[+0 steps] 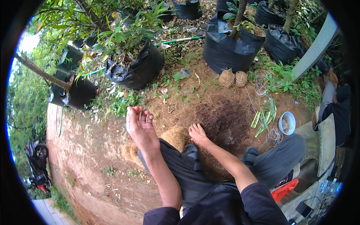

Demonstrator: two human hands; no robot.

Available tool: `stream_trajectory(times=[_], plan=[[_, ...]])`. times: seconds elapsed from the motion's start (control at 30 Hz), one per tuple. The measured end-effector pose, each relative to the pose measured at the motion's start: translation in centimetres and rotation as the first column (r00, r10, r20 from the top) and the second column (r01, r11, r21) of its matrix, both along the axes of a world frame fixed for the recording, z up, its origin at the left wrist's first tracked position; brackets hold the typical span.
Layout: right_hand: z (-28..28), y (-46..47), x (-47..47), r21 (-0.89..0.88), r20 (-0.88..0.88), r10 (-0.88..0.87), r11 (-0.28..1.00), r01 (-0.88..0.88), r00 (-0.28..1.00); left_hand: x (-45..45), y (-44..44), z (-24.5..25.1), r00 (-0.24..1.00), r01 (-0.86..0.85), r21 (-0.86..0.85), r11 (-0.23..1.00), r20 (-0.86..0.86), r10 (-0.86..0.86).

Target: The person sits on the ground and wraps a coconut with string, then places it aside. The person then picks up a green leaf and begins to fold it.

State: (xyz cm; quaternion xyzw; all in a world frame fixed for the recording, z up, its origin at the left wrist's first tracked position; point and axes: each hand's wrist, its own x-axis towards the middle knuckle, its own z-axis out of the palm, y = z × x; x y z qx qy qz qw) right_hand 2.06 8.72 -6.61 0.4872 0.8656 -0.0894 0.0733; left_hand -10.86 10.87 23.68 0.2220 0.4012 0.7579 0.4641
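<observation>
My left hand (143, 129) is raised over the bare soil, palm up, with curled fingers and nothing visible in it. Below and beside it lies a tuft of pale golden plant fibre, probably coconut coir (175, 137), partly behind my left knee. My right hand (198, 134) reaches down at the right edge of that tuft, fingers bent towards the ground; whether they pinch any strands cannot be seen. Just right of this hand spreads a heap of dark brown fibre (226, 121). Two fibre balls bound with string, a larger one (226, 78) and a smaller one (241, 78), sit farther ahead.
Black plastic grow bags (232, 46) with trees stand ahead. Variegated leaves (264, 115), tangled string (263, 83) and a light blue bowl (287, 123) lie on the right. Another person's dark clothing (339, 112) shows at the right edge, near a grey post (316, 46).
</observation>
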Motion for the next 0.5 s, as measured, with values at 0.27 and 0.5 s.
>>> stream_trajectory(times=[0.27, 0.5], plan=[[0.8, -0.9, 1.6, 0.051, 0.175, 0.111, 0.991, -0.122, 0.978, 0.9, 0.5, -0.1, 0.997, 0.027, -0.07, 0.997, 0.081, -0.022], [0.4, -2.3, 2.5, 0.129, 0.107, 0.042, 0.99, -0.056, 0.993, -7.1, -2.1, 1.4, 0.986, 0.017, 0.131, 0.991, -0.169, 0.006]])
